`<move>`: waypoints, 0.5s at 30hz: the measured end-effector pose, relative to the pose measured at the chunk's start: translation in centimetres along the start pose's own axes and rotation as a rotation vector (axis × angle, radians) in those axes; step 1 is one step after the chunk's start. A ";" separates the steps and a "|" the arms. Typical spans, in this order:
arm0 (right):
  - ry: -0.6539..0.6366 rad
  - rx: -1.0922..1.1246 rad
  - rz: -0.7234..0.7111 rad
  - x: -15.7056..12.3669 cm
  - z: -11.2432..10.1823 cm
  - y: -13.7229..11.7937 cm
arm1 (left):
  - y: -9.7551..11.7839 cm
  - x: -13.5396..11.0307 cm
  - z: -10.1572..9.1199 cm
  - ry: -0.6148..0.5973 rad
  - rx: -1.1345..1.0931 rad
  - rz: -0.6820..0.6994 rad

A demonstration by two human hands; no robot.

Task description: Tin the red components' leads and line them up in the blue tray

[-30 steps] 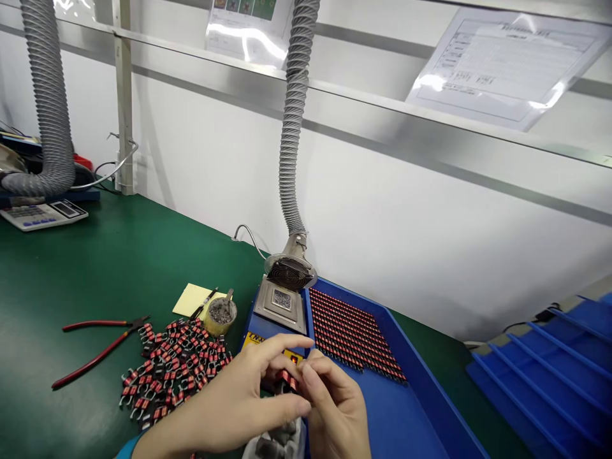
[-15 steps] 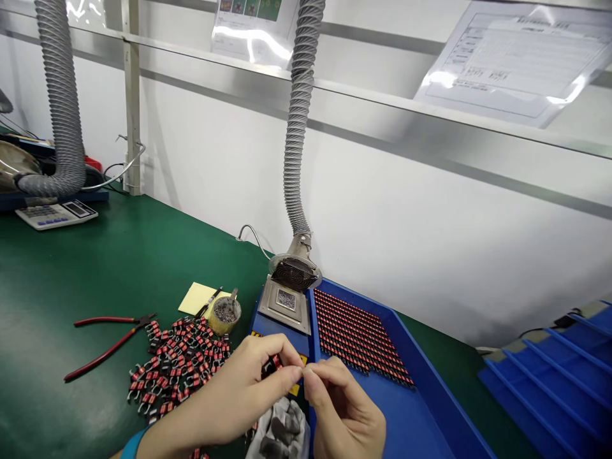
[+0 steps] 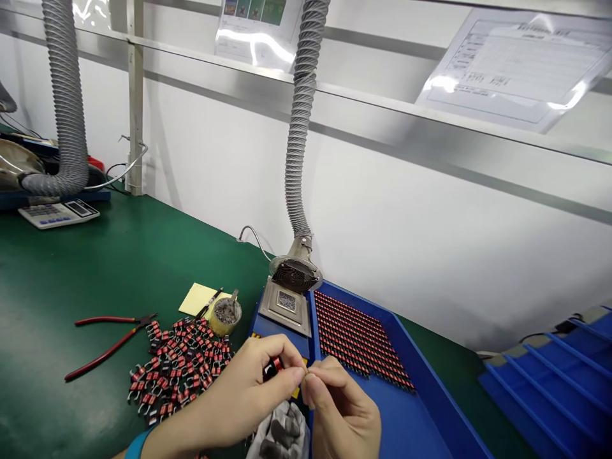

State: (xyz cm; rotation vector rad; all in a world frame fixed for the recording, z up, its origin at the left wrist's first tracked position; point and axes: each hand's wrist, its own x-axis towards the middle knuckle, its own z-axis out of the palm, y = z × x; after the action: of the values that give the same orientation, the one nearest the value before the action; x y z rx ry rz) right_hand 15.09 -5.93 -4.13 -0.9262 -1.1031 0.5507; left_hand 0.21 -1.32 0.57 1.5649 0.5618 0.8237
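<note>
My left hand is closed, thumb and index finger pinched together. A small red-and-black coil shows in the gap behind that thumb, seemingly held in the curled fingers. Its fingertips meet those of my right hand, which is also closed in a pinch; whatever lies between these tips is too small to make out. Left of my hands spreads a loose pile of red-and-black coils with bent metal leads. Below the hands lies a white glove with dark-stained fingers. Rows of similar coils stand in a blue tray on the right.
A solder pot sits under a fume extractor hood on a grey hose. Nearby are a round tub, a pen and yellow paper. Red-handled pliers lie left; blue ribbed trays stand far right.
My right hand has shifted slightly left, its fingertips still against those of my left hand. The view has moved a little; the coils and tools stay put.
</note>
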 end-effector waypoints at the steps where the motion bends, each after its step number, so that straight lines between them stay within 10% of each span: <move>1: -0.003 0.004 0.003 0.0 0.0 0.0 | 0.0 0.1 0.0 0.001 -0.015 -0.001; 15: 0.164 -0.164 -0.124 -0.5 1.4 -0.7 | -0.3 0.2 0.1 0.047 -0.115 0.005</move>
State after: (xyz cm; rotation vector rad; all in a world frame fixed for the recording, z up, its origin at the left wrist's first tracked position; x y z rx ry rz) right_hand 13.58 -6.21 -3.58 -1.0191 -1.0597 0.2803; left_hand 0.46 -1.19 0.33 1.4458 0.5355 0.8832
